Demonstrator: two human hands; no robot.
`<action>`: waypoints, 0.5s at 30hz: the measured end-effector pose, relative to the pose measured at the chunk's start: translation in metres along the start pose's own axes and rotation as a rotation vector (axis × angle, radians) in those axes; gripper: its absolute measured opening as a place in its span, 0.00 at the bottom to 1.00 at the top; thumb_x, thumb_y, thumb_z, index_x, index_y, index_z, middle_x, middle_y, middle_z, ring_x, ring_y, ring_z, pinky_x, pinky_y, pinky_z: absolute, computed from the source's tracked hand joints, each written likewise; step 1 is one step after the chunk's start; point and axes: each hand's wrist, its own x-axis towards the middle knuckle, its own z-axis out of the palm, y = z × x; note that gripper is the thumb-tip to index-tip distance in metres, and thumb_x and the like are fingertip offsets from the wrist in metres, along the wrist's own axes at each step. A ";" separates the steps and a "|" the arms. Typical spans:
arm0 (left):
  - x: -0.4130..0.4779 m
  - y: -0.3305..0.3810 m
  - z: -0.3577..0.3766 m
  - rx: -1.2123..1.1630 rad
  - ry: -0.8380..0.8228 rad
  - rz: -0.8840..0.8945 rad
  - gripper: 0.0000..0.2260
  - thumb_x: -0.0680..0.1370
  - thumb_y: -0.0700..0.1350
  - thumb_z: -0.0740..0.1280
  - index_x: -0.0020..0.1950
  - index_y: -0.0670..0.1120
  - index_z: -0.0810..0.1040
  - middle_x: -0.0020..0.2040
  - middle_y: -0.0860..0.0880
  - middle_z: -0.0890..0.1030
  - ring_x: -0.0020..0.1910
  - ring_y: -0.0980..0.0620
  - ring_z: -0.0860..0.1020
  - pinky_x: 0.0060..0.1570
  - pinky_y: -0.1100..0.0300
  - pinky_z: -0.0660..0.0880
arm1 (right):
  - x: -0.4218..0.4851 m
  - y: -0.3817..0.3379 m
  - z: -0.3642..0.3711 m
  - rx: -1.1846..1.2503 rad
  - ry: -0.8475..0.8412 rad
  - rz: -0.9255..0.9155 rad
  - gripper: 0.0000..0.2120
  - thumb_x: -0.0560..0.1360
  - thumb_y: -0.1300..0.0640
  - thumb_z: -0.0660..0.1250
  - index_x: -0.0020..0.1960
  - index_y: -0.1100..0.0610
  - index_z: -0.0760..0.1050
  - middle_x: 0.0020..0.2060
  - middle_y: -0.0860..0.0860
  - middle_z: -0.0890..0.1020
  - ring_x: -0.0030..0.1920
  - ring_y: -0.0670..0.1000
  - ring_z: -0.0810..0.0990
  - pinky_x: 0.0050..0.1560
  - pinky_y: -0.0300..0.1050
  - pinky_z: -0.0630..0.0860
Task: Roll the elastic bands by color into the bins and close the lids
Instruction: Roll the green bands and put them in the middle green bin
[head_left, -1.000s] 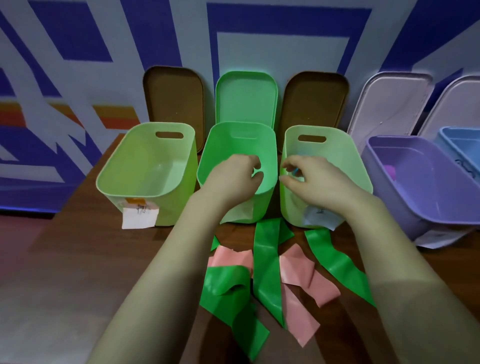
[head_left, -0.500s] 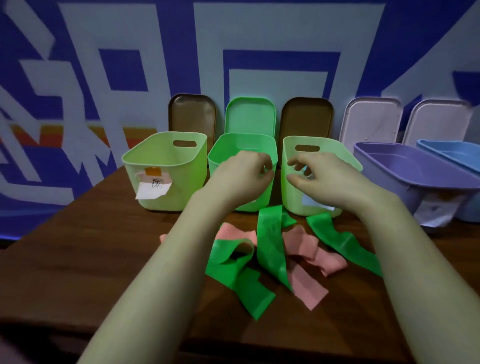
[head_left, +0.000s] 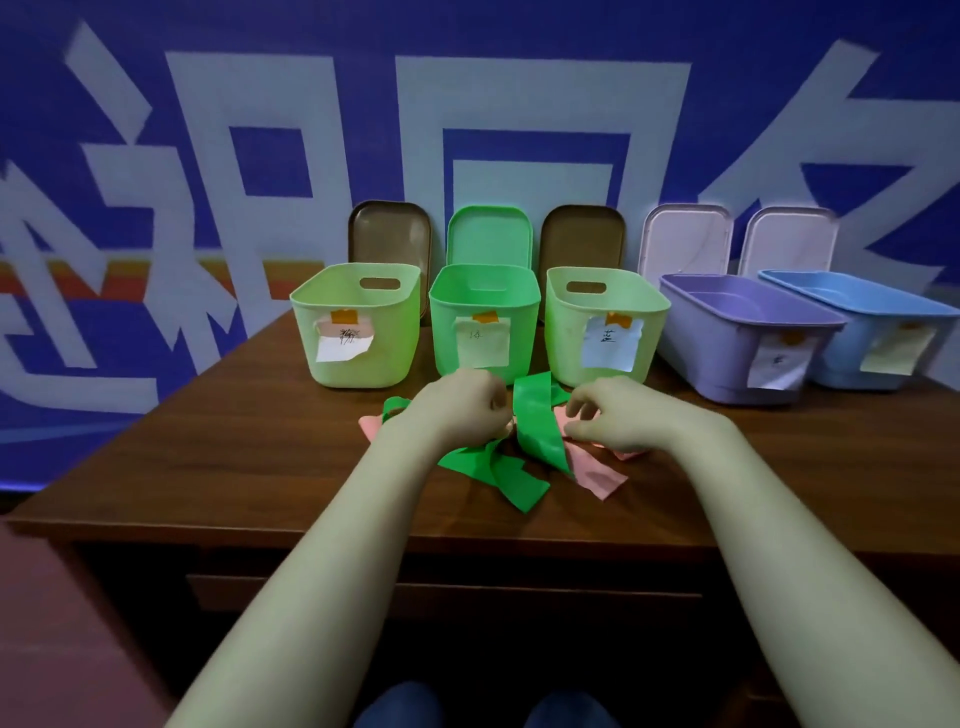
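**Over the pile, both hands close in on a band**

On the near part of the tabletop (head_left: 234, 447), in front of the bins, loose green bands (head_left: 537, 423) and pink bands (head_left: 597, 473) lie tangled together, none of them rolled. The left hand (head_left: 467, 410) sits low over the heap with its fingers curled into a fist. Whether it grips a strip underneath, I cannot tell. The right hand (head_left: 608, 415) hovers just beside a raised green strip, fingers bent and thumb a little apart from them, with nothing pinched. It looks poised to pick out one end.

Behind the pile the bins stand in a row: a pale green bin (head_left: 358, 291), the green bin (head_left: 483, 296), a second pale bin (head_left: 571, 338), a purple bin (head_left: 717, 353) and a blue bin (head_left: 852, 332). Each has a paper label (head_left: 483, 340) on its front, presumably naming its colour. The lids (head_left: 488, 234) lean upright against the wall behind them, which keeps every mouth open for dropping rolls in. Judging by the heap, sorting is far from done, and closing the lids comes last.
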 end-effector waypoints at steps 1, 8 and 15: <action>0.000 -0.003 0.002 0.001 -0.002 -0.007 0.11 0.78 0.48 0.63 0.55 0.44 0.80 0.51 0.46 0.81 0.47 0.46 0.78 0.46 0.52 0.77 | 0.001 -0.001 0.003 0.004 -0.008 0.009 0.16 0.76 0.49 0.65 0.60 0.55 0.75 0.54 0.54 0.79 0.49 0.54 0.80 0.51 0.54 0.80; 0.007 -0.026 0.018 0.014 0.045 -0.060 0.16 0.77 0.53 0.65 0.60 0.46 0.76 0.56 0.47 0.80 0.53 0.47 0.77 0.48 0.53 0.75 | 0.015 -0.027 0.022 -0.037 0.107 -0.066 0.23 0.76 0.39 0.62 0.64 0.53 0.73 0.59 0.50 0.78 0.57 0.52 0.77 0.57 0.52 0.75; 0.004 -0.044 0.035 0.055 0.023 0.014 0.22 0.76 0.55 0.66 0.66 0.45 0.74 0.63 0.45 0.74 0.63 0.45 0.70 0.61 0.52 0.70 | 0.033 -0.048 0.039 -0.025 0.095 -0.130 0.22 0.75 0.44 0.63 0.67 0.49 0.71 0.62 0.48 0.77 0.59 0.51 0.77 0.49 0.44 0.70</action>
